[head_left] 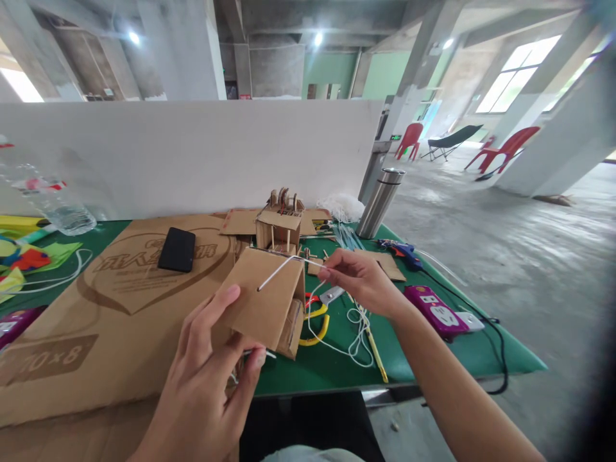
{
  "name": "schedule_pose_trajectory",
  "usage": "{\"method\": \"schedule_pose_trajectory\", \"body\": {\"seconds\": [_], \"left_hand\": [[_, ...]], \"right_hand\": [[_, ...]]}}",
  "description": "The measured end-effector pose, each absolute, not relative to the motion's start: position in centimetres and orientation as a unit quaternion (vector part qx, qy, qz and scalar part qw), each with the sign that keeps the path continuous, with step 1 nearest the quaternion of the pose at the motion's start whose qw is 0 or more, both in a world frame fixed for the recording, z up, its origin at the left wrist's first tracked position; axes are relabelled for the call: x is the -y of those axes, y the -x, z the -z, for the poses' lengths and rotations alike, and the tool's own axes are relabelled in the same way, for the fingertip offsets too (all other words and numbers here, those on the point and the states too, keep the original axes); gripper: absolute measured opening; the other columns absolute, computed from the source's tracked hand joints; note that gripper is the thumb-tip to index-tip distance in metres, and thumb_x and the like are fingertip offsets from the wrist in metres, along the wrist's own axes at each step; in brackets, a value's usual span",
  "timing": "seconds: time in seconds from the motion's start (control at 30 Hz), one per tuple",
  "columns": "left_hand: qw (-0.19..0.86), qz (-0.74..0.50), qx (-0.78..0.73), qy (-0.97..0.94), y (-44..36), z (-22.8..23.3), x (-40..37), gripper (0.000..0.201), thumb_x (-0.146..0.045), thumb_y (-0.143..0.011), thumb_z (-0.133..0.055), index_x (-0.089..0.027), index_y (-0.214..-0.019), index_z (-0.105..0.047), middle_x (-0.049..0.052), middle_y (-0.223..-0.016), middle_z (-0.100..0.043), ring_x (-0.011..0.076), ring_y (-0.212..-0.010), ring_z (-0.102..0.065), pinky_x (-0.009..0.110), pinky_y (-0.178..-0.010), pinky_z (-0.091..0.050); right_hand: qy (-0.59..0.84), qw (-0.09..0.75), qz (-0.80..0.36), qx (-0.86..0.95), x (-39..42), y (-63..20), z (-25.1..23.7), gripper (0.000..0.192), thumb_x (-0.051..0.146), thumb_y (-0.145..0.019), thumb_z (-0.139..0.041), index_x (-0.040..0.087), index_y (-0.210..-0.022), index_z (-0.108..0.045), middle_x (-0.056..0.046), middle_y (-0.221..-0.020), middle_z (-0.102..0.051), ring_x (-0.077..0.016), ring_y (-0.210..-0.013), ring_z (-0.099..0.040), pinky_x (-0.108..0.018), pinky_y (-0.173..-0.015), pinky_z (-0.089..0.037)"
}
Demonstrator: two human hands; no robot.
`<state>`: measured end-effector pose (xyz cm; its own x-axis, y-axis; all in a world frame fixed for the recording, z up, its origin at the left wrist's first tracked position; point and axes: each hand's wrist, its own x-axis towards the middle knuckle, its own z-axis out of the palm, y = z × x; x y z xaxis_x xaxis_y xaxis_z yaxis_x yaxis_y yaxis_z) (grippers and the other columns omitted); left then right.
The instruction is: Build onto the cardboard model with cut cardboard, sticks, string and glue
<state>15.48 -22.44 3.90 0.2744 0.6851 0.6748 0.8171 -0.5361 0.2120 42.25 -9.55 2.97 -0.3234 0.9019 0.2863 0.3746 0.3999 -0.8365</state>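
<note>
My left hand (pixel 216 353) grips the near left edge of a cardboard box (pixel 262 295), which is tilted toward me. A white cord (pixel 275 273) comes out of a small hole in the box's face. To the right, my right hand (pixel 356 279) pinches that cord between thumb and fingers, drawing a stretch of it across the box's upper edge. The cord's slack lies in loops on the green table below my right hand. Scissors (pixel 316 340) with yellow and red handles lie beside the box. Another bit of white cord pokes out near my left thumb.
Behind the box stands a small cardboard structure (pixel 279 221) with wooden sticks. A black phone (pixel 177 249) lies on a large cardboard sheet (pixel 120 308). At right are a steel flask (pixel 380 204), a blue glue gun (pixel 402 251) and a purple power strip (pixel 436 312). Plastic bottles (pixel 58 199) stand left.
</note>
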Motion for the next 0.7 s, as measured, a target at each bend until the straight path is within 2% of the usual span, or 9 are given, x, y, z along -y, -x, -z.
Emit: {"method": "schedule_pose_trajectory", "body": {"seconds": [0.1, 0.23, 0.33, 0.4, 0.43, 0.47, 0.53, 0.63, 0.7], "left_hand": [[0.084, 0.369, 0.468, 0.798, -15.2, -3.8, 22.4, 0.009, -0.014, -0.094, -0.056, -0.021, -0.09, -0.061, 0.008, -0.155, -0.033, 0.0273, -0.138, -0.044, 0.043, -0.108, -0.046], [0.072, 0.377, 0.475, 0.792, -15.4, -3.7, 22.5, 0.011, -0.014, -0.094, -0.055, -0.022, -0.09, -0.06, 0.006, -0.155, -0.032, 0.0256, -0.138, -0.043, 0.041, -0.108, -0.046], [0.062, 0.381, 0.479, 0.788, -15.6, -3.7, 22.5, 0.01, -0.015, -0.095, -0.055, -0.022, -0.089, -0.061, 0.006, -0.155, -0.031, 0.0257, -0.138, -0.043, 0.042, -0.109, -0.046], [0.059, 0.377, 0.473, 0.794, -15.7, -3.7, 22.5, 0.011, -0.015, -0.094, -0.055, -0.022, -0.09, -0.062, 0.006, -0.155, -0.03, 0.026, -0.139, -0.041, 0.043, -0.11, -0.046], [0.059, 0.377, 0.472, 0.795, -15.8, -3.7, 22.5, 0.012, -0.014, -0.094, -0.055, -0.023, -0.09, -0.063, 0.006, -0.155, -0.03, 0.0261, -0.139, -0.041, 0.043, -0.11, -0.046], [0.058, 0.376, 0.472, 0.795, -15.8, -3.7, 22.5, 0.013, -0.014, -0.094, -0.055, -0.023, -0.091, -0.064, 0.006, -0.155, -0.03, 0.0263, -0.139, -0.041, 0.044, -0.11, -0.046], [0.058, 0.377, 0.474, 0.794, -15.8, -3.7, 22.5, 0.014, -0.013, -0.094, -0.055, -0.022, -0.092, -0.065, 0.006, -0.155, -0.03, 0.0272, -0.138, -0.041, 0.044, -0.109, -0.048], [0.06, 0.365, 0.469, 0.802, -15.7, -3.6, 22.5, 0.015, -0.012, -0.093, -0.056, -0.022, -0.097, -0.066, 0.007, -0.154, -0.03, 0.0285, -0.136, -0.044, 0.046, -0.108, -0.049], [0.06, 0.356, 0.468, 0.807, -15.7, -3.7, 22.5, 0.017, -0.012, -0.093, -0.056, -0.023, -0.1, -0.067, 0.007, -0.153, -0.028, 0.0289, -0.135, -0.045, 0.047, -0.108, -0.05]], "right_hand": [[0.558, 0.352, -0.141, 0.738, 8.1, -45.0, -1.3, 0.029, 0.047, -0.089, -0.054, 0.021, -0.076, -0.061, -0.002, -0.073, -0.066, -0.017, -0.068, -0.06, -0.028, -0.064, -0.048], [0.647, 0.297, -0.053, 0.7, 6.5, -48.8, 1.4, 0.02, 0.032, -0.083, -0.053, 0.021, -0.067, -0.057, -0.008, -0.075, -0.068, -0.0245, -0.078, -0.063, -0.036, -0.075, -0.048], [0.69, 0.237, -0.027, 0.683, 6.8, -50.4, 2.6, 0.014, 0.024, -0.079, -0.054, 0.019, -0.069, -0.062, -0.014, -0.085, -0.071, -0.0317, -0.092, -0.065, -0.046, -0.089, -0.047], [0.699, 0.206, -0.027, 0.684, 7.9, -50.3, 2.4, 0.014, 0.022, -0.076, -0.058, 0.018, -0.084, -0.069, -0.017, -0.099, -0.072, -0.0369, -0.104, -0.064, -0.054, -0.096, -0.044], [0.688, 0.2, -0.035, 0.697, 8.6, -49.9, 1.9, 0.024, 0.022, -0.076, -0.06, 0.018, -0.098, -0.07, -0.017, -0.111, -0.07, -0.0381, -0.112, -0.061, -0.055, -0.099, -0.043], [0.667, 0.203, -0.049, 0.715, 9.5, -49.2, 1.2, 0.038, 0.023, -0.077, -0.061, 0.02, -0.114, -0.066, -0.016, -0.124, -0.066, -0.0378, -0.121, -0.057, -0.055, -0.103, -0.042], [0.555, 0.238, -0.123, 0.787, 11.2, -47.3, -0.6, 0.055, 0.026, -0.087, -0.057, 0.025, -0.141, -0.048, -0.012, -0.143, -0.055, -0.03, -0.133, -0.051, -0.047, -0.109, -0.043], [0.394, 0.341, -0.258, 0.814, 13.0, -43.7, -3.7, 0.056, 0.029, -0.097, -0.05, 0.03, -0.15, -0.032, -0.01, -0.147, -0.051, -0.0246, -0.132, -0.052, -0.045, -0.107, -0.047], [0.327, 0.388, -0.31, 0.804, 13.3, -41.4, -5.2, 0.056, 0.029, -0.098, -0.05, 0.029, -0.151, -0.032, -0.011, -0.143, -0.054, -0.0235, -0.127, -0.056, -0.043, -0.101, -0.052]]}}
